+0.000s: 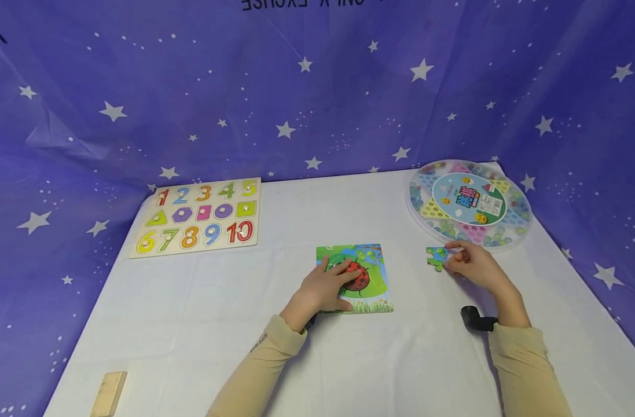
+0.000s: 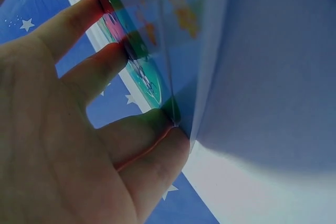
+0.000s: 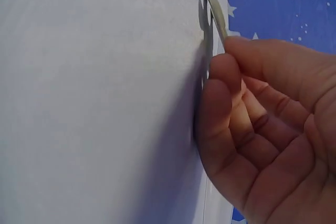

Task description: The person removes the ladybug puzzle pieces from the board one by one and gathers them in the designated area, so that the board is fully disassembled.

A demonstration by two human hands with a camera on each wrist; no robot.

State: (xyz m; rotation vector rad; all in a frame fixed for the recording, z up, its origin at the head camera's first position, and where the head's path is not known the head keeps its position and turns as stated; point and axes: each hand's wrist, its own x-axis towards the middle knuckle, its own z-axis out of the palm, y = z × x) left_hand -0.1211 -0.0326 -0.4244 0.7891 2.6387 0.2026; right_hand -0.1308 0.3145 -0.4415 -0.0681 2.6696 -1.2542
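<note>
A square jigsaw puzzle with a red ladybug on green lies flat at the middle of the table. Spread across its left part is my left hand, fingers extended and touching the surface. In the left wrist view the fingertips press against the printed face. To the right, my right hand pinches a blue and green jigsaw piece by its right edge. Seen edge-on in the right wrist view, the thin piece sits between thumb and index finger, just over the white cloth.
A wooden number and shape board lies at the back left. At the back right is a round clear case of marbles with a star game board. A small wooden block lies front left. A purple star-printed curtain hangs behind the table.
</note>
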